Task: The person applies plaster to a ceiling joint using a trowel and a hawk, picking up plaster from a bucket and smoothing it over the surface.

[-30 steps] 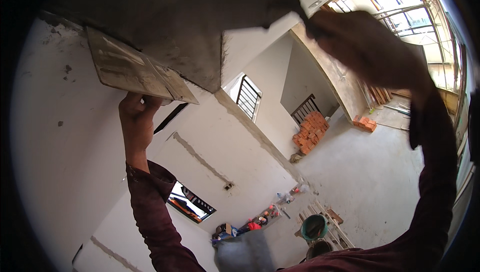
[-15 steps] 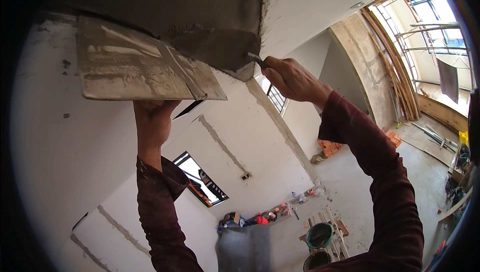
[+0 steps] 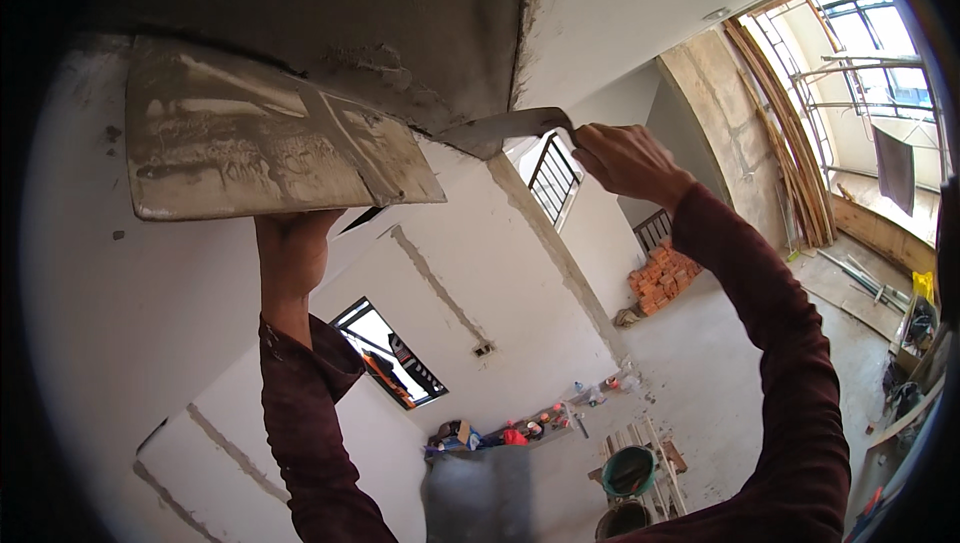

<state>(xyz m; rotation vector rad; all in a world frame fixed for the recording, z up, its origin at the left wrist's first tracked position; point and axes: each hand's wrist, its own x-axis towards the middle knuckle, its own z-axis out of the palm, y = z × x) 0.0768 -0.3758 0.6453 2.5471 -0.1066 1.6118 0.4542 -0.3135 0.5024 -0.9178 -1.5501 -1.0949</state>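
Observation:
My left hand (image 3: 293,255) is raised under a flat plasterer's hawk (image 3: 250,138) and holds it from below; its fingers are mostly hidden by the board. Grey mortar residue streaks the hawk's face. In my right hand (image 3: 632,161) the fingers are closed round the handle of a trowel (image 3: 510,126), whose blade points left at the lower corner of an overhead surface of dark grey mortar (image 3: 400,3). A rough patch of mortar (image 3: 375,63) shows on that surface, just above the hawk's far edge.
Far below, a green bucket (image 3: 628,471) and a dark bucket (image 3: 622,520) stand by wooden planks. Stacked red bricks (image 3: 662,278) sit by the wall. Long timbers (image 3: 785,158) lean beside the bright window at right. A small window (image 3: 390,353) opens in the white wall.
My right hand has moved right and slightly down, taking the trowel off the mortar face; its blade now appears nearly edge-on. The hawk has shifted slightly left and down.

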